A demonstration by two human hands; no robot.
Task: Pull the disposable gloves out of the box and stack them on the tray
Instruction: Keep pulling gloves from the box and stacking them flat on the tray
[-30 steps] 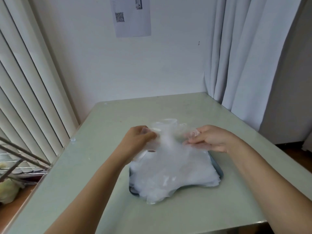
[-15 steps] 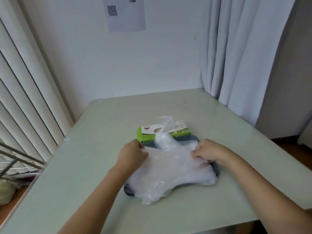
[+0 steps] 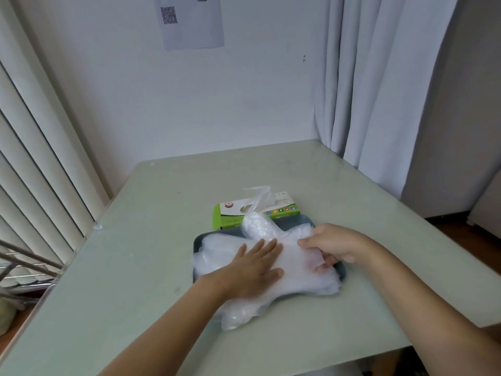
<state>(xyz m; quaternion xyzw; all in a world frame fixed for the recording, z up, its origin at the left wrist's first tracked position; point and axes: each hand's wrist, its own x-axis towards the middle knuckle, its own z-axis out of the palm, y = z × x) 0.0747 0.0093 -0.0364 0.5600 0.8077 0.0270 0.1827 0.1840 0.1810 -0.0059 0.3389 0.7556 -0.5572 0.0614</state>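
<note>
A pile of clear disposable gloves (image 3: 295, 275) covers the dark blue tray (image 3: 342, 274) in the middle of the table and spills over its near edge. My left hand (image 3: 253, 268) lies flat on the pile with straight fingers. At the pile's right side, my right hand (image 3: 329, 246) has its fingers curled around the edge of the top glove. Just behind the tray lies the green and white glove box (image 3: 230, 215), with one glove (image 3: 259, 198) sticking up out of its opening.
The pale green table (image 3: 151, 240) stands in a corner. Vertical blinds (image 3: 40, 158) hang on the left, white curtains (image 3: 379, 90) on the right. A wire rack (image 3: 24, 270) sits beside the table's left edge. A printed sheet (image 3: 191, 20) hangs on the wall.
Both hands lowered the top glove from in front of the box onto the pile. My left hand let go and now presses flat on it. The box has come into sight.
</note>
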